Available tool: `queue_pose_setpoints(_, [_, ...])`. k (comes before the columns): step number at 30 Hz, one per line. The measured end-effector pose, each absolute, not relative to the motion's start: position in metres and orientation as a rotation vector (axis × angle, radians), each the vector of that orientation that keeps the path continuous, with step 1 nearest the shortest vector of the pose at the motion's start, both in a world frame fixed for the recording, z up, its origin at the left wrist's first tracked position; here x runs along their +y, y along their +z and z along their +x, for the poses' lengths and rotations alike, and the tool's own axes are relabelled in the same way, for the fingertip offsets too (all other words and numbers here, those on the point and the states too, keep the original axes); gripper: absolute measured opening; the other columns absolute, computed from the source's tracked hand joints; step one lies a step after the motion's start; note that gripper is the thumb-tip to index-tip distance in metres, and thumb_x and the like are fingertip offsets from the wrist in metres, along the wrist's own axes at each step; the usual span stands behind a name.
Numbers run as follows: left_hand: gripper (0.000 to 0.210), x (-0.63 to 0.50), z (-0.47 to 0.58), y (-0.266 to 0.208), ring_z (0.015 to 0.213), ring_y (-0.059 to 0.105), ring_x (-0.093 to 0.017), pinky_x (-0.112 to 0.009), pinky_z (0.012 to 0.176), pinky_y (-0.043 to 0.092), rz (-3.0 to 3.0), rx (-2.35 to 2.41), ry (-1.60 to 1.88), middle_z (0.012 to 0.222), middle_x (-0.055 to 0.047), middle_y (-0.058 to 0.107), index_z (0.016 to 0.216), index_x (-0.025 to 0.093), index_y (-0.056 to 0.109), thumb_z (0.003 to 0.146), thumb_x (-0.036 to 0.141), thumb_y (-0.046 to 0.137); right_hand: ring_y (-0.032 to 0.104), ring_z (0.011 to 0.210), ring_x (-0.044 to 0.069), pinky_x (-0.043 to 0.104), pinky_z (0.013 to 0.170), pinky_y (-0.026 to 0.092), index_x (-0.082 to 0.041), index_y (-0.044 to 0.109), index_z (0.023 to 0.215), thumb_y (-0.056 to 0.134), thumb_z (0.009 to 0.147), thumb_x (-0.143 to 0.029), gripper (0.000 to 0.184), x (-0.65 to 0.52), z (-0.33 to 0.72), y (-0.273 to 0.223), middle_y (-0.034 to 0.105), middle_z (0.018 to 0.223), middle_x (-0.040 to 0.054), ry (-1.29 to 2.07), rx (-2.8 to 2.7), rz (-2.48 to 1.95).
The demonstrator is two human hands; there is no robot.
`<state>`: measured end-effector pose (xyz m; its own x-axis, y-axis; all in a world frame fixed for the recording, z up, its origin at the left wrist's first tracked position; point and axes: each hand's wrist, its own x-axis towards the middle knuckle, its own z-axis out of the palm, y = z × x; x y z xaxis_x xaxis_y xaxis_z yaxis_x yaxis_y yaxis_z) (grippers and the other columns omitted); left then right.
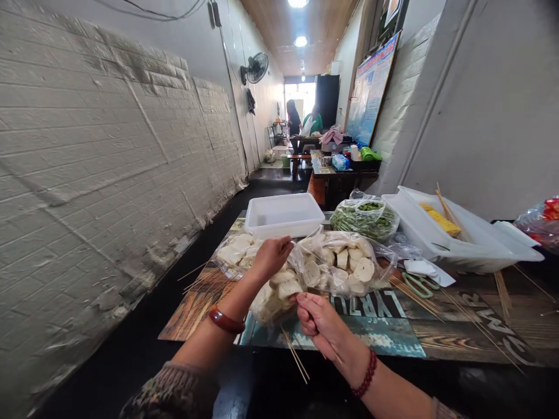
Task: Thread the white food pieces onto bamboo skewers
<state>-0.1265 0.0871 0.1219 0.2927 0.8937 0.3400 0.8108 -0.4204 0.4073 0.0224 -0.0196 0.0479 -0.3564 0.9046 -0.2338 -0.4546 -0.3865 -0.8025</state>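
Observation:
My left hand (275, 256) is closed, its fingertips at the edge of a clear plastic bag; what they pinch is hidden. Under it, a bag of white, round-cut pieces (289, 288) lies on the table. My right hand (321, 320) is closed around a thin wooden skewer, a bit of which shows below the palm. Its thumb and forefinger are at the right side of those white pieces. A second bag of white pieces (362, 270) lies to the right, and more pieces (233, 253) sit at the left. Several loose skewers (297, 358) stick out over the near table edge.
Behind the bags stands a white plastic tub (283, 203). To its right are a bag of green vegetables (367, 215), green-handled scissors (420, 285) and white bins (493, 247) with a yellow item. A brick wall (109, 145) runs along the left. Two people (312, 121) are far back.

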Motion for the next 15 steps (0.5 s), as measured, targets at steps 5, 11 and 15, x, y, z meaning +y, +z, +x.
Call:
queue_pose_setpoints(5, [0.024, 0.088, -0.132, 0.124, 0.073, 0.057, -0.018, -0.027, 0.067, 0.035, 2.402, 1.652, 0.764, 0.074, -0.004, 0.065, 0.070, 0.019, 0.061, 0.091, 0.024, 0.049, 0.025, 0.038, 0.001, 0.018, 0.039, 0.010, -0.015, 0.061, 0.077, 0.083, 0.063, -0.057, 0.049, -0.015, 0.036, 0.030, 0.046, 0.048, -0.0104, 1.717, -0.835, -0.980])
queue_pose_setpoints(11, [0.022, 0.093, -0.134, 0.122, 0.074, 0.059, -0.018, -0.027, 0.068, 0.035, 2.382, 1.728, 0.781, 0.076, -0.005, 0.068, 0.076, 0.019, 0.065, 0.092, 0.023, 0.050, 0.022, 0.038, 0.002, 0.019, 0.039, 0.009, -0.015, 0.061, 0.076, 0.081, 0.065, -0.060, 0.051, -0.030, 0.049, 0.032, 0.045, 0.046, -0.0098, 1.732, -0.911, -1.007])
queue_pose_setpoints(15, [0.023, 0.094, -0.134, 0.119, 0.070, 0.057, -0.017, -0.025, 0.065, 0.035, 2.403, 1.660, 0.795, 0.071, -0.003, 0.066, 0.074, 0.019, 0.065, 0.091, 0.024, 0.051, 0.022, 0.040, 0.002, 0.019, 0.040, 0.010, -0.016, 0.058, 0.082, 0.079, 0.063, -0.061, 0.052, -0.026, 0.049, 0.039, 0.042, 0.051, -0.0108, 1.716, -0.873, -1.012])
